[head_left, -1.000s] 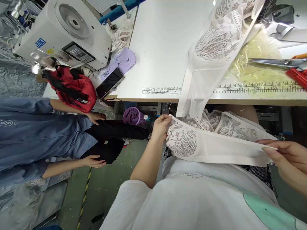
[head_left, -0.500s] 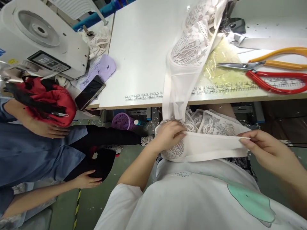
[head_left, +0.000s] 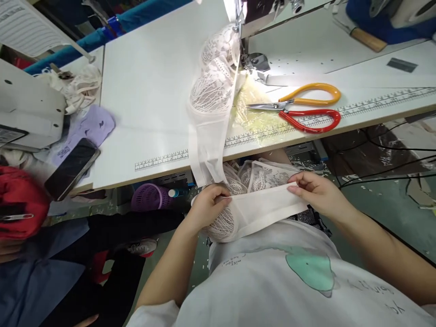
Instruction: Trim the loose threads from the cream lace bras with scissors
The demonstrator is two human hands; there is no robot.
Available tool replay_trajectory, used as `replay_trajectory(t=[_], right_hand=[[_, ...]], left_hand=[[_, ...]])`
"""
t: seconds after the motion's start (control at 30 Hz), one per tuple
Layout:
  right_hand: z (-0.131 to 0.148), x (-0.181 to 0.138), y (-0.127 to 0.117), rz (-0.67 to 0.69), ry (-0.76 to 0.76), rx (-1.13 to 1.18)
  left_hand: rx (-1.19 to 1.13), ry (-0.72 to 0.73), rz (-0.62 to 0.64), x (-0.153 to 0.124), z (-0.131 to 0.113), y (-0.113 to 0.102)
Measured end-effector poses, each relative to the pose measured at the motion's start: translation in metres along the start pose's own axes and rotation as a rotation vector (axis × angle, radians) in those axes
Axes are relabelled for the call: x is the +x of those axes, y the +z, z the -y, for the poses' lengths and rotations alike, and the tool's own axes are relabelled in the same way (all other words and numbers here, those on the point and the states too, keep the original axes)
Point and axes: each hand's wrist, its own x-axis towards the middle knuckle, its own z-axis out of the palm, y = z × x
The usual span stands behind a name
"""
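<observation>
While the left hand (head_left: 208,205) pinches one end of a white lace band (head_left: 262,210), the right hand (head_left: 315,193) pinches the other end, stretching it flat over the lap. More lace runs up over the table (head_left: 150,91) edge to the sewing machine (head_left: 254,18). Scissors (head_left: 299,106) lie right of it; a phone (head_left: 71,167) sits far left.

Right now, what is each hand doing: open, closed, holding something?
Left hand: closed, pinching the white band at its lace end.
Right hand: closed, pinching the white band's other end.
</observation>
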Motion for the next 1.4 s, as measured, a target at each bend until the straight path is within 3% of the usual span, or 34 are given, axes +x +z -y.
replay_trajectory(t=[0.33, 0.47, 0.53, 0.63, 0.7, 0.93, 1.07, 1.23, 1.3, 1.4], right_hand=[[0.003, -0.007, 0.008, 0.033, -0.161, 0.061], [0.010, -0.016, 0.011, 0.000, -0.249, -0.061], [0.017, -0.022, 0.011, 0.009, -0.292, -0.118], [0.028, -0.031, 0.011, 0.015, -0.306, -0.132], [0.036, -0.036, 0.011, 0.006, -0.295, -0.114], [0.052, -0.035, 0.007, 0.046, -0.250, -0.067], [0.057, -0.030, 0.005, 0.055, -0.332, -0.105], [0.076, -0.017, -0.012, 0.133, -0.425, -0.243], [0.090, -0.002, -0.028, 0.079, -0.513, -0.366], [0.110, 0.036, -0.052, -0.124, -0.541, -0.592]], left_hand=[[0.285, -0.054, 0.116, 0.012, -0.005, -0.015], [0.646, -0.033, 0.104, -0.006, -0.030, -0.012], [0.729, 0.114, 0.018, -0.019, -0.049, -0.003], [0.530, 0.430, -0.057, -0.026, -0.075, 0.017], [0.384, 0.505, -0.043, -0.018, -0.084, 0.031], [-0.063, 0.306, 0.135, 0.014, -0.083, 0.045], [-0.172, 0.206, 0.124, 0.015, -0.083, 0.046], [-0.280, 0.283, 0.024, 0.018, -0.083, 0.044], [-0.323, 0.287, -0.005, 0.018, -0.082, 0.040], [-0.418, 0.247, -0.044, 0.016, -0.079, 0.032]])
